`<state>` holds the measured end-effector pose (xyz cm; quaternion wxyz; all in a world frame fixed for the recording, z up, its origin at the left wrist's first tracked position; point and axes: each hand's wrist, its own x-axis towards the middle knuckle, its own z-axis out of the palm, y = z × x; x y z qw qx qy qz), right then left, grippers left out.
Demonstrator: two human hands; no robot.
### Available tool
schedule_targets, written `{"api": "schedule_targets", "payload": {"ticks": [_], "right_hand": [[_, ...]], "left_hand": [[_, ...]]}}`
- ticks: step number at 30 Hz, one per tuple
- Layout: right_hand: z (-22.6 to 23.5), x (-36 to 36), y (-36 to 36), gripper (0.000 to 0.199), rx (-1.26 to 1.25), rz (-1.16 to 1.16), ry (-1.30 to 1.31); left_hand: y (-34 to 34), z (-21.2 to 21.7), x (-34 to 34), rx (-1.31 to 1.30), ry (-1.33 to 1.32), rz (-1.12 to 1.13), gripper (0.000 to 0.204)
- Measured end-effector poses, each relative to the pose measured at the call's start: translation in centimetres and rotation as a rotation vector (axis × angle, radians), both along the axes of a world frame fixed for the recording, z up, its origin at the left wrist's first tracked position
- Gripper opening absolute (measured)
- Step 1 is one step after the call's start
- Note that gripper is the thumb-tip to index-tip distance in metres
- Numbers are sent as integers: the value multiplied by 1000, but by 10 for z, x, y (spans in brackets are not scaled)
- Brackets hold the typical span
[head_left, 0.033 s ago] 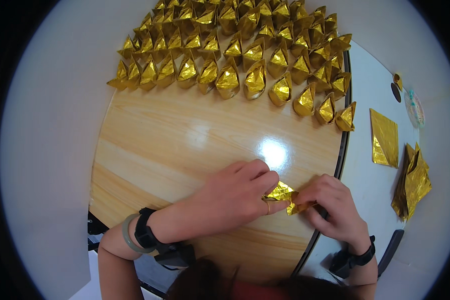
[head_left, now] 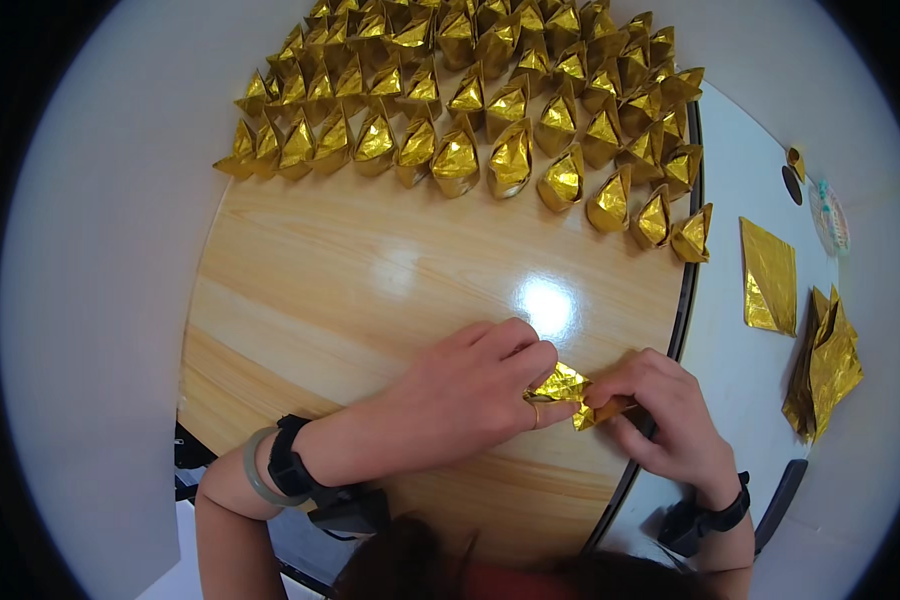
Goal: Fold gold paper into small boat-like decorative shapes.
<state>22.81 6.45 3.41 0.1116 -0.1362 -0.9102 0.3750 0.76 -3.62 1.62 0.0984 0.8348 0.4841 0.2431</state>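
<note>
Between my two hands is a partly folded piece of gold foil paper (head_left: 567, 381), just above the wood-grain table (head_left: 370, 290) near its right edge. My left hand (head_left: 495, 385) is closed on the paper's left side, index finger and thumb pinching it. At the other end, my right hand (head_left: 660, 405) pinches the paper with curled fingers. My fingers hide much of the folds. Farther off, several rows of folded gold paper ingots (head_left: 456, 160) stand upright across the far part of the table.
Right of the table's dark edge, a white surface holds a flat stack of gold foil paper (head_left: 770, 275) and a fanned bundle of folded gold sheets (head_left: 825, 365). Behind them lies a small dark round object (head_left: 792, 185). A pale wall (head_left: 100, 300) borders the left side.
My right fingers have shifted very slightly on the paper, and its right end sits at a slightly different angle. My left hand stays in place.
</note>
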Motion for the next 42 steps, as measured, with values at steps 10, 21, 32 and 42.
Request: {"api": "schedule_targets", "payload": {"ticks": [10, 21, 32, 42], "right_hand": [[-9, -9, -27, 45, -242, -441, 38], [-10, -13, -27, 17, -71, -346, 108], [-13, -15, -28, 25, 47, -409, 38], [-16, -19, -31, 25, 77, -438, -4]], "left_hand": [[-1, -4, -4, -117, -174, 45, 24], [-2, 0, 1, -222, -289, 84, 15], [-4, 1, 8, -173, -104, 121, 16], [-2, 1, 6, -335, -233, 142, 24]]}}
